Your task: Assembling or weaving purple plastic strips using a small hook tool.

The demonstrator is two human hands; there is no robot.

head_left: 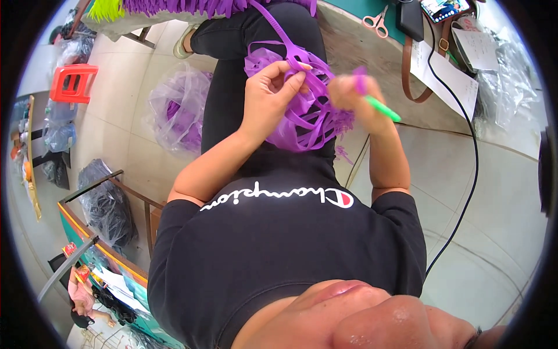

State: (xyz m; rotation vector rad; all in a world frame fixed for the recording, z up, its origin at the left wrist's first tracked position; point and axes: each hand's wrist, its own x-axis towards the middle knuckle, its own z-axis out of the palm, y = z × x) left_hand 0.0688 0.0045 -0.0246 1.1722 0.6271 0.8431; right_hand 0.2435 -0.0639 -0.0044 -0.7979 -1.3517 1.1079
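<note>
A pile of purple strap-like pieces (308, 128) with cut-out loops, looking like soft rubber or plastic, lies across my lap. My left hand (270, 96) pinches one purple strap (283, 36) between thumb and fingers; its long narrow end runs up toward the table. Close by on the right, my right hand (354, 96) is closed and smeared by motion. A bright green handle (383, 109) sticks out of it; the tool's working end cannot be made out. A purple blur shows at the top of that hand.
Purple and yellow-green strips (174, 6) hang over the table edge ahead. Scissors (376, 22) and a phone (444, 8) lie at the upper right. A black cable (474, 134) runs down the right side. A clear bag (177, 107) with purple pieces and a red stool (74, 82) stand left.
</note>
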